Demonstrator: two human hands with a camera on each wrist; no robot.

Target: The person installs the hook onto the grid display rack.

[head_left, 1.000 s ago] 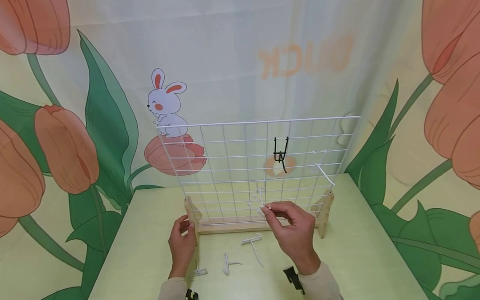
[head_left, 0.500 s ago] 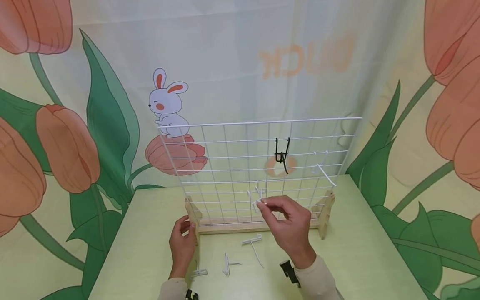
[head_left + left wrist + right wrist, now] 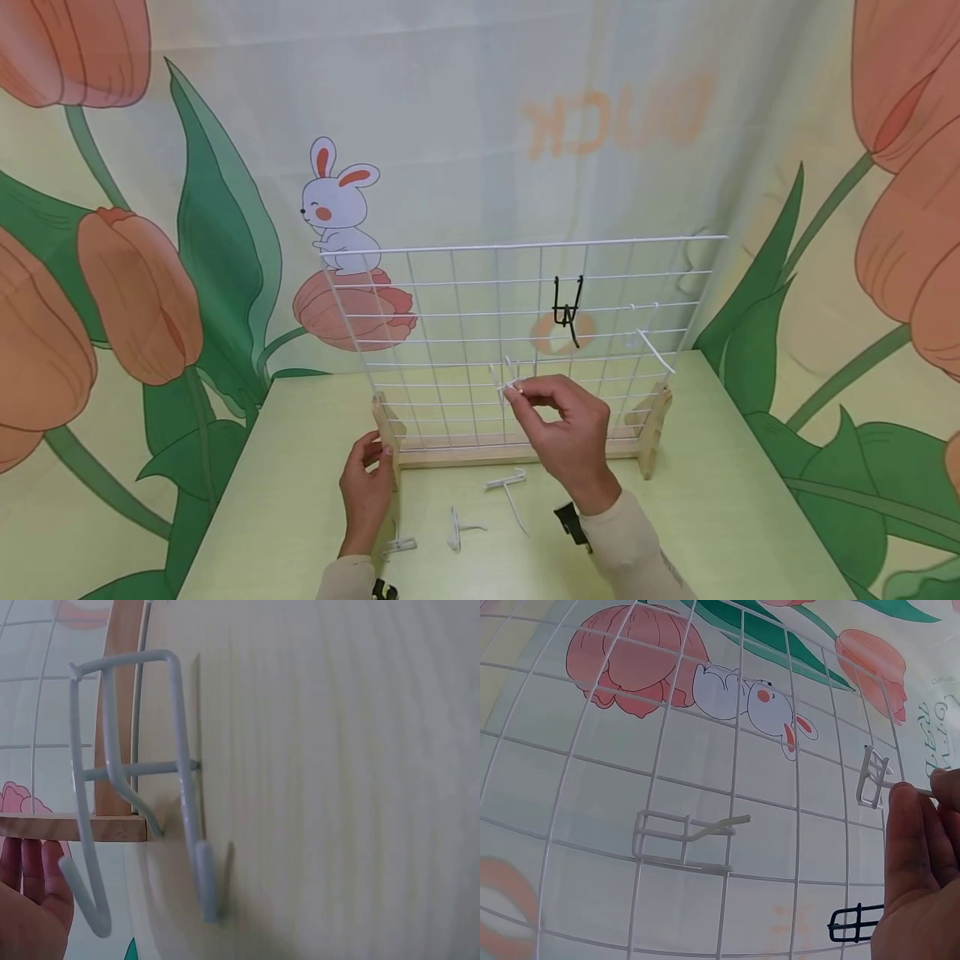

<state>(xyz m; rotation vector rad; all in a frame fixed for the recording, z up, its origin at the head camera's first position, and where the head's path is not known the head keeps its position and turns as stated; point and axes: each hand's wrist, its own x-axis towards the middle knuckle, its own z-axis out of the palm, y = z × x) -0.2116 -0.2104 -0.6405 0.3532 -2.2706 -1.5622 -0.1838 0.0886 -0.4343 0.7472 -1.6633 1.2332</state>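
Observation:
A white wire grid panel (image 3: 465, 333) stands upright in a wooden base (image 3: 480, 454) on the pale green table. My right hand (image 3: 521, 390) pinches a small white wire hook (image 3: 508, 382) against the grid's lower middle; the right wrist view shows that held hook (image 3: 873, 778) beyond my fingertips (image 3: 904, 796). My left hand (image 3: 372, 457) grips the base's left wooden foot (image 3: 386, 427). In the left wrist view, my fingers (image 3: 30, 889) lie beside the foot (image 3: 82, 826). A black hook (image 3: 566, 310) and a white hook (image 3: 651, 346) hang on the grid.
Three loose white hooks lie in front of the base: one (image 3: 504, 482) near the middle, one (image 3: 457, 527) closer to me, and one (image 3: 397, 546) by my left wrist, seen close as (image 3: 135, 795). A printed tulip and rabbit backdrop (image 3: 337, 208) hangs behind the table.
My right hand has carried the white hook up and slightly left along the grid, from near the base to a higher row. The left hand has stayed on the wooden foot.

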